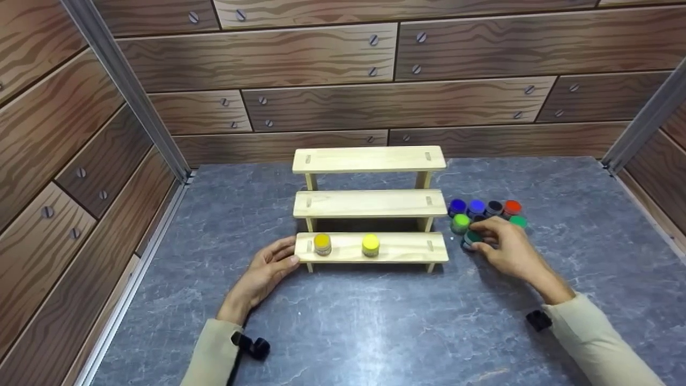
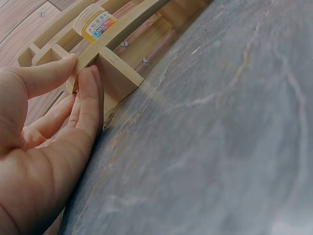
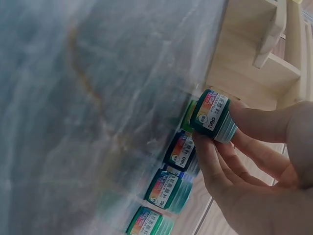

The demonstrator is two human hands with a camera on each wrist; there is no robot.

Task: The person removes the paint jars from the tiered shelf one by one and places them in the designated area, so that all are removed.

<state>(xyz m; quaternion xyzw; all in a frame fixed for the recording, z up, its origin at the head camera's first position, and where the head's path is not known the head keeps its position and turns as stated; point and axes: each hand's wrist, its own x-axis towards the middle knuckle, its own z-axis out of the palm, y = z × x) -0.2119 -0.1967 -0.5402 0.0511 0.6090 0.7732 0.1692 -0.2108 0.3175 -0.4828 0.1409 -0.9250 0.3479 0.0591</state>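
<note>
A three-step wooden stand [image 1: 370, 203] is at the centre of the head view. My left hand [image 1: 265, 273] pinches the left end of its lowest board, thumb above and fingers beneath in the left wrist view. On that board are a golden-yellow paint jar [image 1: 322, 244], near the hand, and a bright yellow paint jar [image 1: 370, 245]. To the right of the stand, my right hand [image 1: 509, 249] holds a dark green paint jar [image 3: 210, 112] between thumb and fingers. Whether this jar touches the table cannot be told.
Beside the right hand stand a light green jar [image 1: 460, 224], two blue jars, a black jar [image 1: 494, 208], a red jar [image 1: 512, 208] and a green jar [image 1: 518, 221]; the hand partly hides the group. Wood-patterned walls [image 1: 321, 59] enclose the grey table [image 1: 343, 321].
</note>
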